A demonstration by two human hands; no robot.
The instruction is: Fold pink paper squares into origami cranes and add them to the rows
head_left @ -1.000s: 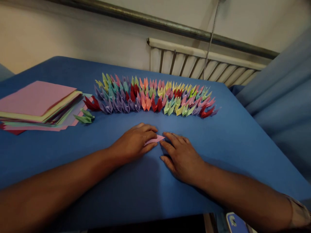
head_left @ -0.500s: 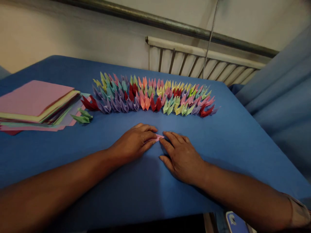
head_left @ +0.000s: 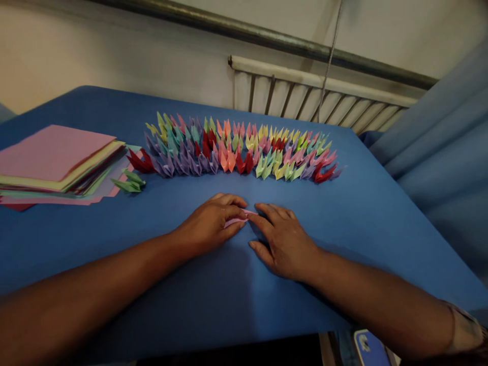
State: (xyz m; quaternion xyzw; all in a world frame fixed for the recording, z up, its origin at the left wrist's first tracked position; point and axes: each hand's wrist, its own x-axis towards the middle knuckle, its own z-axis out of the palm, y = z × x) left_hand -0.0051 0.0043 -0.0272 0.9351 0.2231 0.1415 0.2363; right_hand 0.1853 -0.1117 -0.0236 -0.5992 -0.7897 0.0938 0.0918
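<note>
Two hands: left hand (head_left: 211,223) and right hand (head_left: 287,241), low over the blue table (head_left: 183,310), meeting near its middle.
Left pose: palm down, its forearm (head_left: 114,277) slanting in from the lower left; fingers bent together above, thumb below.
Left grasp: narrow, keeping the pink folded paper (head_left: 233,221) between fingers and thumb.
Right pose: palm down, its forearm (head_left: 381,302) coming in from the lower right; fingers pointing away to the left.
Right grasp: fairly wide, the thumb set well apart from the index finger, whose tip seems to touch the paper's right end.
Pink paper: on the table between the hands; its folds are mostly hidden by the fingers, so their shape is hard to tell.
Paper cranes (head_left: 227,161): many colours, packed in rows beyond the hands.
Green crane (head_left: 130,184): apart from the rows, just beside the paper stack (head_left: 57,152) at left.
Behind: a radiator (head_left: 282,91) below a pipe (head_left: 229,31).
</note>
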